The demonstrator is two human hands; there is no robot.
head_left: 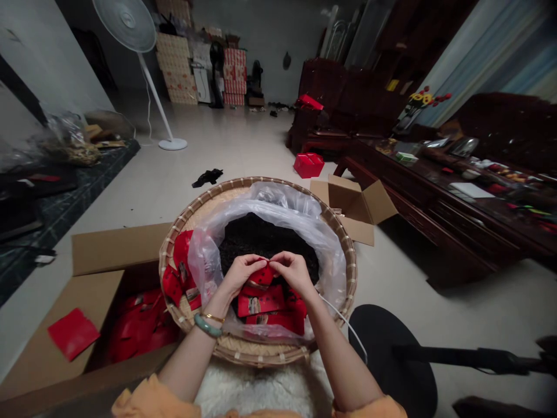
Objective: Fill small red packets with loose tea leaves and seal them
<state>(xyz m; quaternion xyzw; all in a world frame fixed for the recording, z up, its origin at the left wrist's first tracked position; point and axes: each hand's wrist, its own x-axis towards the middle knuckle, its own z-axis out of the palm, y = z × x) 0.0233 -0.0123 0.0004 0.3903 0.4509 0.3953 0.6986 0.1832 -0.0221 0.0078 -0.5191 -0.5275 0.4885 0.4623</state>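
Pinching the top edge of a small red packet (260, 277), L hand (244, 271) & R hand (292, 269) meet over the round woven basket (260, 356). Fingers of each are clamped on the packet's upper edge, thumbs inward, tips nearly touching; prob. held from both sides b/c it's small & soft, so one hand alone wouldn't control the edge as well. Packet's above the open plastic bag (285, 204), so anything loose would prob. drop back in. Bag's mouth is spread wide inside the basket, prob. for easy reach to the dark contents (263, 232). More red packets (263, 302) lie in the bag's near side, w/in easy reach; others (173, 284) sit btwn bag & basket rim, L side. Open carton (124, 247) beside the basket, L, holds a pile of red pkts (141, 325); a lone red square (73, 334) lies on its flap. Pkts show dark marks & a pale printed pic, but no brand or text legible; too small/blurred.
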